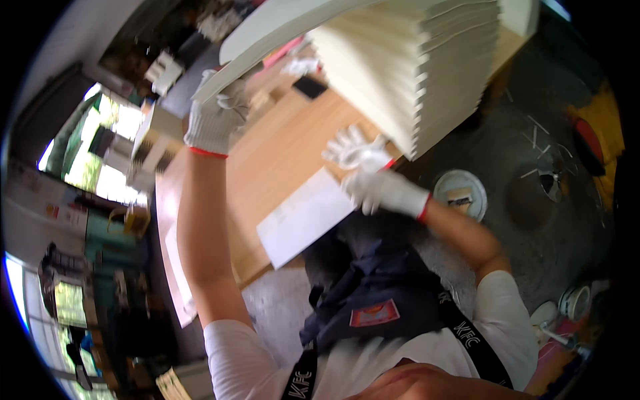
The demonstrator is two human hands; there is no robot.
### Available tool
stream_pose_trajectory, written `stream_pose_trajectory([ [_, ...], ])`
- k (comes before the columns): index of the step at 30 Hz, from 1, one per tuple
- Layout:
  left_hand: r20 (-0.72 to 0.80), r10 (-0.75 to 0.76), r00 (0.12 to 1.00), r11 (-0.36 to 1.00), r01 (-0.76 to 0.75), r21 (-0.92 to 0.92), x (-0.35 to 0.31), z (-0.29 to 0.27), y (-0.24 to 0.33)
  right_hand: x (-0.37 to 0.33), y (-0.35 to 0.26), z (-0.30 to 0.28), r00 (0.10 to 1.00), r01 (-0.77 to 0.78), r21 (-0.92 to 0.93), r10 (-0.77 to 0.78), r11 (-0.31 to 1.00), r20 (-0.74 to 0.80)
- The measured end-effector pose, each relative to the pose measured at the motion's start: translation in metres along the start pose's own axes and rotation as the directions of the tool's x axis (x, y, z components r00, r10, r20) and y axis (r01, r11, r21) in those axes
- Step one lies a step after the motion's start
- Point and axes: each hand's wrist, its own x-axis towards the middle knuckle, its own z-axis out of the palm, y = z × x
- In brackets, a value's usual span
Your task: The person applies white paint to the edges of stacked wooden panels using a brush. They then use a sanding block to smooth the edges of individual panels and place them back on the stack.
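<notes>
My left hand, in a white knit glove with a red cuff, is raised at the far left of the table. Its fingers close on the lower end of a long white panel, which slants up out of view. Low at the near table edge, my right hand wears a matching glove. Its curled fingers are at the right end of a flat white sheet and appear to grip it. A loose white glove lies on the wooden table just beyond that hand.
A tall stack of cream panels with wavy edges stands at the table's right. A dark flat rectangle lies farther back. On the floor to the right are a round white bucket and scattered thin strips.
</notes>
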Motion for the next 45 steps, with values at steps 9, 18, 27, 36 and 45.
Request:
stream_pose_trajectory([
  [9,-0.411,0.223,0.884,0.909,-0.036,0.415,-0.213,-0.210,-0.069,0.098,-0.075,-0.017,0.976,-0.193,0.090,0.200,0.977,-0.083],
  [18,-0.708,0.022,0.706,0.911,0.278,0.305,-0.230,-0.199,-0.142,0.151,-0.032,0.013,0.926,-0.335,-0.734,0.062,0.591,-0.372],
  [27,-0.745,0.302,0.595,0.199,0.725,0.660,-0.226,-0.191,-0.155,0.169,-0.010,-0.008,0.898,-0.438,-0.898,-0.029,0.037,-0.439],
  [36,-0.385,0.564,0.730,-0.149,0.549,0.822,-0.292,-0.160,-0.222,0.048,-0.016,0.031,0.962,-0.273,-0.930,-0.078,-0.248,-0.262],
  [45,-0.370,0.522,0.768,-0.205,0.534,0.820,-0.293,-0.153,-0.215,0.036,0.036,0.031,0.946,-0.209,-0.962,-0.285,-0.176,-0.153],
])
